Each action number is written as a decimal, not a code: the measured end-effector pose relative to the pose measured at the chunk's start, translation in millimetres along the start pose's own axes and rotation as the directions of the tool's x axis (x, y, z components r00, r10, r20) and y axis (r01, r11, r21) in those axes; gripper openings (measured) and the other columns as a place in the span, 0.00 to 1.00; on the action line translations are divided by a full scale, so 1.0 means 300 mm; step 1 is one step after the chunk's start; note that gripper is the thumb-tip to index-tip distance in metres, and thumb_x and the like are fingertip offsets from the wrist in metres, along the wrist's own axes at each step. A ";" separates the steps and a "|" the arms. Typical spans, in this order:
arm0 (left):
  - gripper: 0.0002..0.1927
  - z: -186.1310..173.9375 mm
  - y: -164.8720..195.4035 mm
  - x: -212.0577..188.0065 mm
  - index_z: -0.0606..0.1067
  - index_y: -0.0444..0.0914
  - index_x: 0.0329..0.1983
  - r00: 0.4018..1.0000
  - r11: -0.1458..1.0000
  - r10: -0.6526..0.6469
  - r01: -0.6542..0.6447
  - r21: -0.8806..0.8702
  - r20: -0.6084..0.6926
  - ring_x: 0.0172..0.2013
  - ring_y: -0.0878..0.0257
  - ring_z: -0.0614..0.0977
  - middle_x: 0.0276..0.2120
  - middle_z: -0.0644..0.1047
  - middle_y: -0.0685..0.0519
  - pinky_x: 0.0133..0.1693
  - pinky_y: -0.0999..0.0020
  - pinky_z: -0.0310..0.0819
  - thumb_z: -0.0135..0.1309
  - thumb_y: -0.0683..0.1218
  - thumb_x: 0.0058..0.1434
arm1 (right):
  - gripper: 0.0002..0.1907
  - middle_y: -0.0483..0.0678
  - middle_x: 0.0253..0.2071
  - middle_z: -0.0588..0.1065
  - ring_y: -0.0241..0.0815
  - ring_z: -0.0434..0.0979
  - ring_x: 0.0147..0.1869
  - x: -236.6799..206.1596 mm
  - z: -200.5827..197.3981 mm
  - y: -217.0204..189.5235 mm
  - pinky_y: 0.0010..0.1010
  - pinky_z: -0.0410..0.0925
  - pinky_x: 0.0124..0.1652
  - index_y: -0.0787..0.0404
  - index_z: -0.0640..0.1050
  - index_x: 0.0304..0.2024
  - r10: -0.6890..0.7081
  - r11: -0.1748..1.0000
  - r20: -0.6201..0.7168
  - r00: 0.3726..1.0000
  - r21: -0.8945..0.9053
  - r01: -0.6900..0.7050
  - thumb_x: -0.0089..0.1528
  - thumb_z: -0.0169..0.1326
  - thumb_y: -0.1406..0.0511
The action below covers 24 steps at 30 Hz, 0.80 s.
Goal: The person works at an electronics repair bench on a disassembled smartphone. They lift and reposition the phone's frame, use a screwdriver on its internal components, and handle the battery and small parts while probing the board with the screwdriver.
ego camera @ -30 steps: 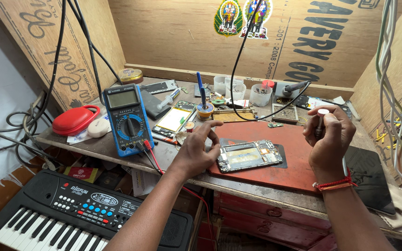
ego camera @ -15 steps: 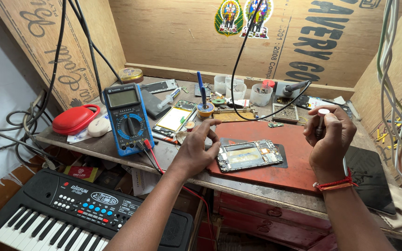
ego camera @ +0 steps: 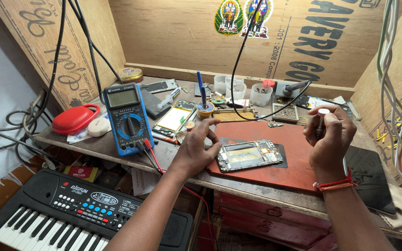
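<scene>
Our left hand (ego camera: 195,151) rests loosely curled, holding nothing, beside the opened phone (ego camera: 249,155); our right hand (ego camera: 327,135) grips a screwdriver (ego camera: 321,122) right of it. A slipped tip could gouge the board.

The left hand (ego camera: 196,151) rests on the bench (ego camera: 94,144) just beside an opened phone (ego camera: 249,155) lying on a red mat (ego camera: 298,162) near the front edge. The right hand (ego camera: 329,139) holds a screwdriver (ego camera: 321,122) upright above the mat.

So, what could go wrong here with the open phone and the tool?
1. The phone lies open near the bench's front edge; a push from the left hand might slide it off.
2. The screwdriver, upright in the right hand, might slip onto the bare board.
</scene>
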<state>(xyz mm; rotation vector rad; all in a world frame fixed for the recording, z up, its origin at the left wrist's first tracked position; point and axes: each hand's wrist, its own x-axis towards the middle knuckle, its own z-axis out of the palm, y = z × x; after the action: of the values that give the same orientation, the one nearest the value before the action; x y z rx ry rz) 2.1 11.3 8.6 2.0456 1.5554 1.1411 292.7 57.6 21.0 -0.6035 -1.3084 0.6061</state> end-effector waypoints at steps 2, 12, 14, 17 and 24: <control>0.28 0.005 -0.008 0.000 0.68 0.42 0.63 0.996 0.996 0.081 -0.080 0.026 -0.030 0.43 0.60 0.84 0.32 0.81 0.54 0.48 0.60 0.79 0.59 0.41 0.59 | 0.14 0.48 0.21 0.67 0.29 0.55 0.19 0.000 0.000 0.001 0.22 0.50 0.20 0.65 0.73 0.39 0.004 1.000 -0.001 1.000 0.005 -0.004 0.70 0.36 0.66; 0.24 0.022 -0.037 0.011 0.70 0.41 0.61 0.984 0.979 0.178 -0.175 0.103 -0.016 0.42 0.56 0.81 0.31 0.81 0.51 0.49 0.55 0.75 0.58 0.40 0.61 | 0.14 0.48 0.21 0.67 0.29 0.55 0.19 -0.002 0.000 -0.001 0.22 0.50 0.20 0.65 0.73 0.39 0.012 1.000 -0.008 1.000 0.010 -0.012 0.70 0.36 0.66; 0.23 0.023 -0.032 0.008 0.71 0.41 0.61 0.987 0.982 0.159 -0.158 0.101 -0.008 0.42 0.56 0.81 0.32 0.81 0.52 0.49 0.55 0.73 0.57 0.40 0.61 | 0.14 0.48 0.21 0.67 0.29 0.55 0.19 0.000 0.002 -0.001 0.22 0.50 0.20 0.65 0.73 0.39 0.012 1.000 -0.006 1.000 0.011 -0.012 0.70 0.37 0.66; 0.21 0.025 -0.024 0.005 0.71 0.42 0.61 0.994 0.989 0.108 -0.108 0.102 0.011 0.43 0.57 0.80 0.34 0.80 0.53 0.49 0.55 0.73 0.56 0.42 0.63 | 0.14 0.48 0.21 0.67 0.29 0.54 0.19 -0.001 0.001 0.001 0.22 0.49 0.19 0.65 0.73 0.39 0.022 1.000 -0.002 1.000 0.006 -0.022 0.69 0.37 0.66; 0.19 0.017 -0.023 0.008 0.71 0.42 0.62 0.996 0.995 0.093 -0.092 0.049 -0.019 0.42 0.58 0.80 0.35 0.78 0.53 0.49 0.58 0.75 0.53 0.44 0.67 | 0.14 0.46 0.23 0.69 0.28 0.59 0.21 -0.009 0.004 0.011 0.20 0.52 0.21 0.66 0.74 0.40 -0.013 0.997 0.043 0.999 -0.082 0.016 0.69 0.39 0.64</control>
<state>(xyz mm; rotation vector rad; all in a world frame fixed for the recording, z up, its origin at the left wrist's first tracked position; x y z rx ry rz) 1.8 16.9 1.6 2.1641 1.5269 1.1726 290.8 58.1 16.9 -0.6509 -1.3815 0.5582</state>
